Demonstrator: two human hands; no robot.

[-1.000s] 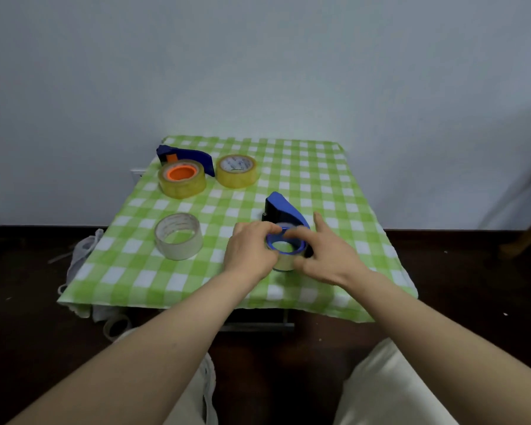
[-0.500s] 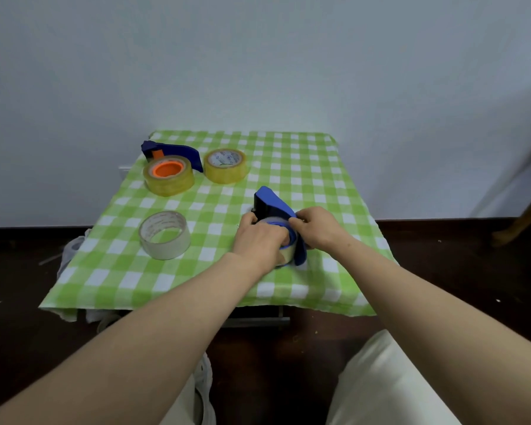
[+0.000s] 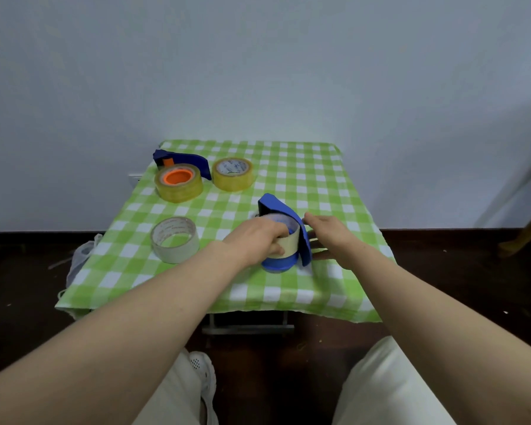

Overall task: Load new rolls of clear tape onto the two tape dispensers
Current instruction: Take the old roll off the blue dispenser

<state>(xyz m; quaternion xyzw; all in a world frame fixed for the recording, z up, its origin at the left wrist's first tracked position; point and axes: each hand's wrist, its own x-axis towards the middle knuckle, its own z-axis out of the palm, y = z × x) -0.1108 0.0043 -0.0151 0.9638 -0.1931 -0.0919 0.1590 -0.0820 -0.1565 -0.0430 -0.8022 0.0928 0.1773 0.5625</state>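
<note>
Two grips work at the near dispenser [image 3: 275,207], which stands on the green-checked tabletop [image 3: 313,185], right of centre and toward the near edge.

Left grip [image 3: 255,240]: the fingers are hooked into the core of the roll [image 3: 290,245] and the thumb lies on its outer face, holding it. The roll sits inside the dispenser's blue guard, and a blue hub shows below its lower edge. Whether it is fully seated cannot be told.

Right grip [image 3: 327,233]: wide, fingers straight, just beside the right face of the guard. Contact with the guard cannot be told.

Change: half a second ago the right grip was curled over the top of the guard, close against the left one. It has since let go and drawn off to the right, so the two are now apart. The left grip has stayed on the roll.

Background: the far dispenser [image 3: 181,157] stands at the far left corner, with an orange-core roll [image 3: 178,187] against its front. An amber roll [image 3: 233,176] lies just beside that, and a clear roll [image 3: 174,246] lies nearer on the left, well apart from the near dispenser. These lie on the cloth as before.
</note>
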